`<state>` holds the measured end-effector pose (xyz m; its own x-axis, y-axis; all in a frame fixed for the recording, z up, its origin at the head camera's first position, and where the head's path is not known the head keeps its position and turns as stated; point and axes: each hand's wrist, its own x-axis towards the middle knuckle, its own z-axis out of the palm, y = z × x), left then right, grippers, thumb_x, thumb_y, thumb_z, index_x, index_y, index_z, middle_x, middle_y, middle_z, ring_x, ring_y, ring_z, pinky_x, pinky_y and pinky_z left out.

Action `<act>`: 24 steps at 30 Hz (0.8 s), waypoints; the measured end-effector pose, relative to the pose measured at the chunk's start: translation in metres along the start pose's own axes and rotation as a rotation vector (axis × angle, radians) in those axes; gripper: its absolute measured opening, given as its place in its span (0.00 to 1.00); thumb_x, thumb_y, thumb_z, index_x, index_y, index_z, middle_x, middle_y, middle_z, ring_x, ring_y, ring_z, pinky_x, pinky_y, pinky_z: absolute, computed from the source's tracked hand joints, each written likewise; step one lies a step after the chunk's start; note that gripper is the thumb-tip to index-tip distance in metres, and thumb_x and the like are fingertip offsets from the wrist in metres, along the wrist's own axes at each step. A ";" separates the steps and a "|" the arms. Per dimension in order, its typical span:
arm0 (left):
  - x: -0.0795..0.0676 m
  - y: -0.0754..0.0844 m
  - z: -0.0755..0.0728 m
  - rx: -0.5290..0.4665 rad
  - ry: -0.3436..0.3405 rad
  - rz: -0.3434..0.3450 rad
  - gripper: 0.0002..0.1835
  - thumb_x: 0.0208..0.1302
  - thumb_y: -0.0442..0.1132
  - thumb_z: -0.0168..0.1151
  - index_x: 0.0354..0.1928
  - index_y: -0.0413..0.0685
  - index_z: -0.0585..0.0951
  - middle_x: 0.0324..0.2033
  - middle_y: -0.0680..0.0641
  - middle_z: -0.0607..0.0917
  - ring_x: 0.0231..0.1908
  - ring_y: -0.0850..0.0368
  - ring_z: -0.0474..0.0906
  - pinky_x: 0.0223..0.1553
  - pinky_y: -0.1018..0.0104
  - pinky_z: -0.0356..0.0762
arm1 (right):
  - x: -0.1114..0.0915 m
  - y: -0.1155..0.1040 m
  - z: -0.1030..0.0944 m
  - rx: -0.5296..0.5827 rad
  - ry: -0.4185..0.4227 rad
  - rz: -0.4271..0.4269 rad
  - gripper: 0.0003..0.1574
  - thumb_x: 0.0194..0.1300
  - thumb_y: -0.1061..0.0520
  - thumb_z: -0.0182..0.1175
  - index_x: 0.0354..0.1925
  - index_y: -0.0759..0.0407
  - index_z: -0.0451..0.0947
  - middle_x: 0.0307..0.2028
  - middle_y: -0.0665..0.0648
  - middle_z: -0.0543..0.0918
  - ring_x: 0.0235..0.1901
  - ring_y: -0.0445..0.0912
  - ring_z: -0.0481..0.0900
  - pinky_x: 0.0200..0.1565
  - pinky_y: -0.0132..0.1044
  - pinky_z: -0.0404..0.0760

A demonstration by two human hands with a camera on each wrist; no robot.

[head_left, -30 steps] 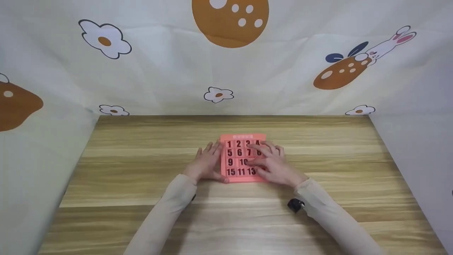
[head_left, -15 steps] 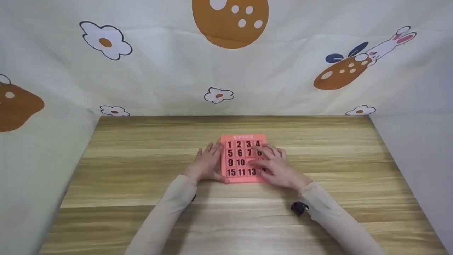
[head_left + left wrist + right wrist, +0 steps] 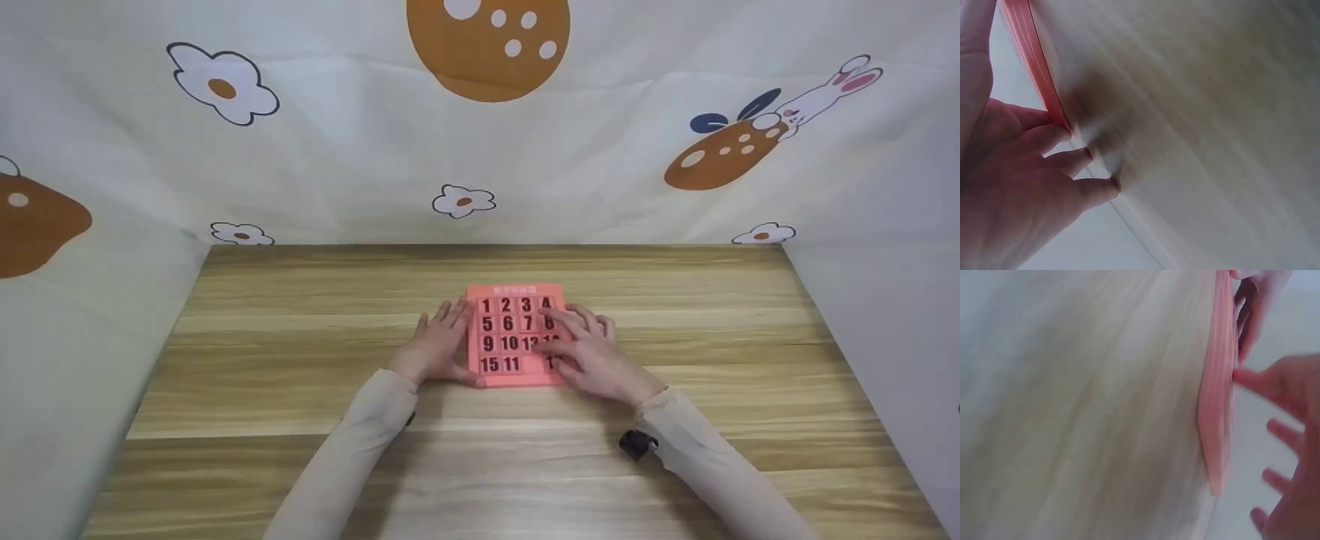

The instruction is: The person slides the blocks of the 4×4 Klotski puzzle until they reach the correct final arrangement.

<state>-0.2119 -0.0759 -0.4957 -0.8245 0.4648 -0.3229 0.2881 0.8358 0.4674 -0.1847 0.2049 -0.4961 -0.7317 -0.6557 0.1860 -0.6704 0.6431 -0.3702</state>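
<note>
A pink number sliding puzzle (image 3: 517, 381) lies flat on the table in the head view. My left hand (image 3: 439, 349) rests along its left side, thumb at the near left corner and fingers spread by the edge. In the left wrist view those fingers (image 3: 1098, 191) look fairly straight, tips on the table and against the pink frame (image 3: 1030, 56). From the right, my right hand (image 3: 596, 358) reaches over the puzzle with spread fingers. One fingertip touches the 13 tile (image 3: 527, 343) in the third row. A gap (image 3: 532, 365) shows below that tile. Right-column tiles are partly covered by fingers.
The table (image 3: 300, 300) has a wood-grain top. Pale cloth walls (image 3: 337, 150) printed with flowers and a rabbit stand behind it and at both sides. A small black device (image 3: 637, 444) sits at the right wrist.
The 10 tile slid left into the second column. Then the 13 tile moved up from the bottom row into the third row, leaving a gap below. My right hand shifted slightly right; the left stayed put.
</note>
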 end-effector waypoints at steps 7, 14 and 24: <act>0.000 0.001 0.000 0.004 0.001 0.000 0.70 0.41 0.62 0.76 0.76 0.42 0.41 0.75 0.42 0.40 0.73 0.42 0.34 0.69 0.42 0.32 | 0.001 -0.010 0.006 -0.011 -0.104 -0.067 0.23 0.65 0.52 0.59 0.59 0.47 0.78 0.72 0.61 0.56 0.69 0.65 0.48 0.62 0.68 0.49; 0.000 0.000 -0.001 0.009 -0.001 0.016 0.70 0.42 0.62 0.75 0.76 0.41 0.41 0.75 0.41 0.39 0.73 0.41 0.34 0.69 0.42 0.32 | -0.003 -0.009 0.004 0.020 -0.059 -0.057 0.15 0.64 0.52 0.61 0.49 0.48 0.84 0.69 0.60 0.63 0.68 0.65 0.52 0.62 0.68 0.49; 0.000 -0.001 0.000 0.009 0.004 0.019 0.69 0.42 0.63 0.75 0.76 0.41 0.41 0.75 0.42 0.39 0.73 0.41 0.33 0.69 0.41 0.31 | 0.002 -0.017 0.009 0.022 -0.021 -0.074 0.18 0.61 0.55 0.63 0.50 0.52 0.83 0.68 0.63 0.63 0.67 0.65 0.53 0.63 0.67 0.50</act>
<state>-0.2122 -0.0766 -0.4962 -0.8207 0.4792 -0.3110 0.3078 0.8295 0.4660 -0.1735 0.1885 -0.4978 -0.6771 -0.7096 0.1951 -0.7198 0.5834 -0.3763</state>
